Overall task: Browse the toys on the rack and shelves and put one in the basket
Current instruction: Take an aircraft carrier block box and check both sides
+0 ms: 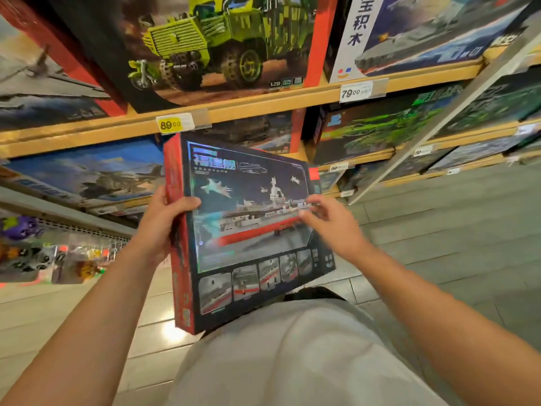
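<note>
Left hand point(164, 221) grips the aircraft-carrier brick set box point(251, 230) by its left edge, near the shelves point(263, 104); right hand point(330, 224), blurred, fingers relaxed, touches its front. One-sided hold: box may tip.

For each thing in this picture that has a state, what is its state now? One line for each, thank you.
Ship box: off the shelf, held tilted, closed.
Left hand: grips the box's red left edge, thumb on the front.
Right hand: blurred, fingers at the box's right edge; grip unclear.
Truck box: standing on the top shelf, closed.
Basket: not in view.
</note>
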